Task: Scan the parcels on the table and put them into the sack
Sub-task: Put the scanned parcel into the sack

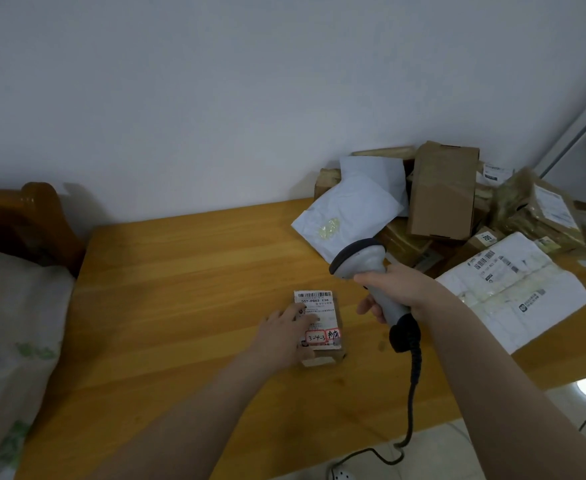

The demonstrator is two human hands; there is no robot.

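Wooden worktop [187, 306]: left hand [286, 336] rests flat on a small labelled parcel [321, 329] (barcode up) mid-worktop. Right hand [393, 289] grips the scanner [371, 271]; parcels [451, 202] crowd the far right corner.

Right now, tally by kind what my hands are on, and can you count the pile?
Scanners: 1, the scanner gripped in the right hand.
Parcels: 1, the labelled box under the left hand.
Total: 2. The corner pile overlaps too much to count.
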